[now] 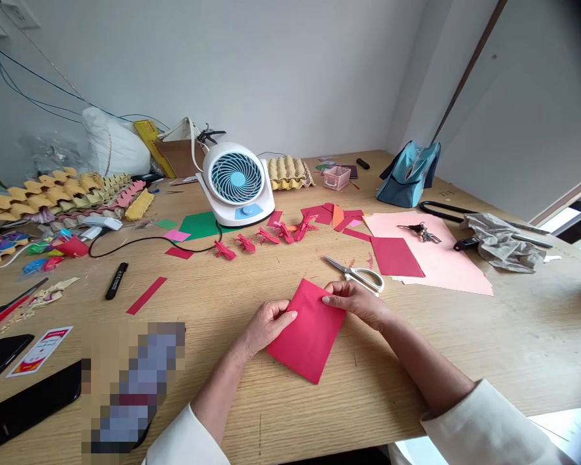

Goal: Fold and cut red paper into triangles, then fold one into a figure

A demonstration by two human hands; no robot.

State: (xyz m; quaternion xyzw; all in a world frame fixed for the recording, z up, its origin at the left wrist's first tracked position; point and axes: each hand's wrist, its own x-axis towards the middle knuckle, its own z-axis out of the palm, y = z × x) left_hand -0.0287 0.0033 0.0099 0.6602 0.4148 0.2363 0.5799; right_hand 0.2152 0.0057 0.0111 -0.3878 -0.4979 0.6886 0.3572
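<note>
The left hand (269, 325) is gripping the upper left edge of a red sheet (310, 339) between thumb and fingers, and the right hand (352, 300) is pinching its upper right edge. The sheet is sitting cornerwise between them, over the bench (392, 394) and near the white-handled scissors (352, 272); whether it is touching the wood is hard to tell. Looking like paper, it is probably weighing little and creasing or tearing easily, so light pinches along its edges are likely suiting it best.
</note>
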